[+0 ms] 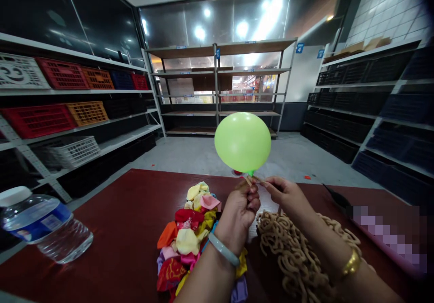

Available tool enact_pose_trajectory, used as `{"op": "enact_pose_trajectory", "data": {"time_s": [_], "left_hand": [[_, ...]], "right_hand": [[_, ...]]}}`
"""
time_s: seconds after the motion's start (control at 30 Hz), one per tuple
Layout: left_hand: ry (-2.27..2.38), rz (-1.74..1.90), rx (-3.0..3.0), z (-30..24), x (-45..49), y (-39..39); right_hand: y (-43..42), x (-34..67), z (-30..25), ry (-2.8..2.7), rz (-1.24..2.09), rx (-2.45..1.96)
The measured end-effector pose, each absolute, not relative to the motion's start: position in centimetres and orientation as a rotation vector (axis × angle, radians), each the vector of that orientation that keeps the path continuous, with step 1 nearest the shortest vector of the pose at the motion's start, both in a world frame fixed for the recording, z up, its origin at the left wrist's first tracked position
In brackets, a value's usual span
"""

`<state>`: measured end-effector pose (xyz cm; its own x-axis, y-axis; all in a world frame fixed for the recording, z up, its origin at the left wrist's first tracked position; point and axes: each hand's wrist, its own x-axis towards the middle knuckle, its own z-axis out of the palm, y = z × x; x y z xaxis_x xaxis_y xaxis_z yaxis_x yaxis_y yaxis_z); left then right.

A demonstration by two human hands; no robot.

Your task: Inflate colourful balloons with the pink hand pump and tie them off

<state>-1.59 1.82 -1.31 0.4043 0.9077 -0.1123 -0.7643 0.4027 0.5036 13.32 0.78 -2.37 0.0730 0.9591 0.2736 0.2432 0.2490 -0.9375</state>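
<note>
A round, inflated light-green balloon point(242, 142) stands upright above my hands, its neck pointing down. My left hand point(241, 203), with a pale bangle at the wrist, is closed at the balloon's neck. My right hand point(283, 193) pinches a thin tan rubber band point(260, 180) stretched beside the neck; its far end is partly hidden by my left fingers. Under my left forearm lies a pile of uninflated balloons point(187, 242) in several colours. A heap of tan, looped rubber bands point(294, 253) lies beneath my right forearm.
A water bottle point(50, 224) with a white cap stands on the left of the dark red table point(115, 221). At right lies a long pink object point(379, 237) with a black pointed tip, partly pixelated. Shelves with crates point(56, 120) line the sides; a metal rack point(217, 90) stands behind.
</note>
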Motion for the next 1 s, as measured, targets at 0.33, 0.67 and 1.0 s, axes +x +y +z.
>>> {"op": "enact_pose_trajectory", "data": {"time_s": [0.33,0.67,1.0], "left_hand": [[0.687,1.469,0.917,-2.9,0.2,1.9],[0.862,1.447,1.216,-2.7,0.5,0.5],[0.930,1.446,1.401,-2.6,0.5,-0.2]], "right_hand": [[-2.7,11.9,-1.4,-1.776,0.022,-1.096],[-2.8,12.5,-0.5,-1.693,0.181,-0.943],[-2.2,13.1,-1.8,-1.468,0.509,-0.946]]}}
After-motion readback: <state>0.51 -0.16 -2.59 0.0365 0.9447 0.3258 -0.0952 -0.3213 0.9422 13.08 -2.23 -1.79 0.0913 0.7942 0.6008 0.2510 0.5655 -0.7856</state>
